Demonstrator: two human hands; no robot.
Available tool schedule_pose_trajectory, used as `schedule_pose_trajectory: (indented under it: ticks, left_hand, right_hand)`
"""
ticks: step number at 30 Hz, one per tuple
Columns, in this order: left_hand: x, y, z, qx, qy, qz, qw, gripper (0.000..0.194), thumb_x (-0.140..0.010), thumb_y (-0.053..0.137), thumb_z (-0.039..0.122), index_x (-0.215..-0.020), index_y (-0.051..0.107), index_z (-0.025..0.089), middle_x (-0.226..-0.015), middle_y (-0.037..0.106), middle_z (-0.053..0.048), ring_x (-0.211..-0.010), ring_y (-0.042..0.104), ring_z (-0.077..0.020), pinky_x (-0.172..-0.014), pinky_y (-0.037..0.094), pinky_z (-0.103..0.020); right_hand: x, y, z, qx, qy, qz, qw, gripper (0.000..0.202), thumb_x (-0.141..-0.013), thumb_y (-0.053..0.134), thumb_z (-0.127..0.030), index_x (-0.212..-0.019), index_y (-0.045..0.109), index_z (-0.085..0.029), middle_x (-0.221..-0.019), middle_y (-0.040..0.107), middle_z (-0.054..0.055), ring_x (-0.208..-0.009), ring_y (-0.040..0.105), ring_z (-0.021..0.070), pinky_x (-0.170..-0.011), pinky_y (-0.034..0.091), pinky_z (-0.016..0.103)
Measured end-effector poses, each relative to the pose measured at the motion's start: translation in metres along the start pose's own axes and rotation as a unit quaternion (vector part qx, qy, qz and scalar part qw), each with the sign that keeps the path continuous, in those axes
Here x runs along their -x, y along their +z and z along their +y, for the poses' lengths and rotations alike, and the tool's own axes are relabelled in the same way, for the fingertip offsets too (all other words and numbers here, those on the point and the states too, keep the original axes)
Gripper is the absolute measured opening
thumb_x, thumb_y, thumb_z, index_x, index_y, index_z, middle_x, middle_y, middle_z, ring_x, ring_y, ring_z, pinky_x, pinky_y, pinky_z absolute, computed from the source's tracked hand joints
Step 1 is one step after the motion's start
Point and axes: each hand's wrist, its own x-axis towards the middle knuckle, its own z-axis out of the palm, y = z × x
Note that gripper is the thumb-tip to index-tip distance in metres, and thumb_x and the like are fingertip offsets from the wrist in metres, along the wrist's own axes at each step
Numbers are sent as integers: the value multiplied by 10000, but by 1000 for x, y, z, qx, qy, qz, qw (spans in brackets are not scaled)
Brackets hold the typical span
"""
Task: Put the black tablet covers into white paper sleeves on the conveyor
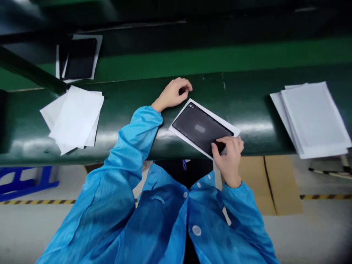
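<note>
Your right hand (227, 152) pinches the near corner of a dark tablet back (202, 129), steadying it on its white sheet (178, 130) atop the green belt (247, 106); beyond, your left hand (173, 93) rests loosely curled, holding nothing.

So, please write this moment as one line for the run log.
left hand: curled near top corner of dark panel | right hand: fingers on panel's near corner | panel: lies on white sheet, green bench
</note>
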Motion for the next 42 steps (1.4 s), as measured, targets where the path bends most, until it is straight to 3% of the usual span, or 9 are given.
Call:
schedule_pose_trajectory:
  ticks: [3, 5, 12, 17, 23, 27, 30, 35, 42]
  left_hand:
    - [27, 3, 9, -30, 25, -29, 999, 302, -1029, 572, 385, -1184, 751, 197, -1173, 734, -121, -1202, 640, -318, -1149, 452, -533]
    - [39, 4, 17, -60, 26, -44, 997, 355, -1053, 553, 438, -1233, 749, 203, -1232, 711, -130, -1224, 611, -326, -1146, 438, -532]
    - [60, 10, 49, -108, 25, -89, 990, 507, -1083, 477, 488, -1473, 656, 217, -1307, 645, -145, -1218, 557, -330, -1109, 421, -504]
    - [85, 15, 68, -126, 24, -113, 985, 596, -999, 522, 393, -1563, 554, 203, -1425, 603, -158, -1313, 494, -354, -1158, 403, -521]
    - [117, 19, 80, -135, 11, -80, 988, 582, -985, 506, 320, -1549, 559, 185, -1439, 580, -170, -1343, 493, -345, -1189, 404, -518]
    - [123, 20, 83, -138, 4, -60, 989, 503, -1039, 488, 339, -1511, 601, 205, -1394, 600, -163, -1325, 514, -331, -1200, 409, -517]
    - [124, 20, 84, -140, 3, -56, 989, 485, -1050, 476, 307, -1508, 603, 208, -1388, 608, -162, -1335, 520, -320, -1222, 403, -518]
    - [129, 15, 79, -151, -6, -35, 988, 447, -1030, 446, 211, -1421, 662, 203, -1365, 634, -160, -1332, 547, -308, -1213, 422, -510]
    - [158, -32, 39, -195, -74, 84, 974, 307, -993, 489, 185, -1151, 751, 190, -1207, 709, -147, -1208, 627, -303, -1128, 467, -518]
  right_hand:
    - [19, -2, 10, -8, 88, 70, 994, 359, -944, 709, -462, -1186, 608, -217, -1258, 594, 157, -1254, 543, 380, -1143, 364, 646]
    - [29, -4, 11, -24, 132, 105, 985, 446, -920, 730, -478, -1237, 580, -204, -1289, 531, 175, -1292, 499, 395, -1139, 365, 649]
    - [50, -7, 10, -93, 212, 161, 959, 502, -827, 785, -491, -1198, 578, -225, -1218, 544, 125, -1191, 547, 338, -1069, 467, 574]
    - [64, 1, 16, -247, 314, 177, 900, 472, -835, 772, -481, -1176, 545, -247, -909, 565, -7, -817, 591, 195, -801, 531, 375]
    - [71, 9, 14, -350, 347, 161, 855, 426, -830, 784, -501, -1096, 543, -270, -887, 659, -5, -822, 666, 200, -780, 549, 347]
    - [68, 1, 15, -384, 345, 144, 844, 388, -815, 812, -481, -1037, 573, -271, -842, 657, -10, -800, 667, 199, -765, 556, 338]
    - [67, -4, 22, -395, 352, 171, 831, 355, -777, 832, -444, -986, 605, -267, -851, 672, 0, -821, 674, 206, -760, 560, 340]
    - [72, -14, 44, -444, 386, 246, 770, 306, -762, 801, -403, -965, 610, -279, -876, 682, 9, -781, 659, 215, -709, 562, 356]
    - [86, -32, 61, -484, 414, 304, 708, 324, -717, 784, -380, -949, 579, -285, -847, 625, -10, -696, 588, 193, -615, 533, 335]
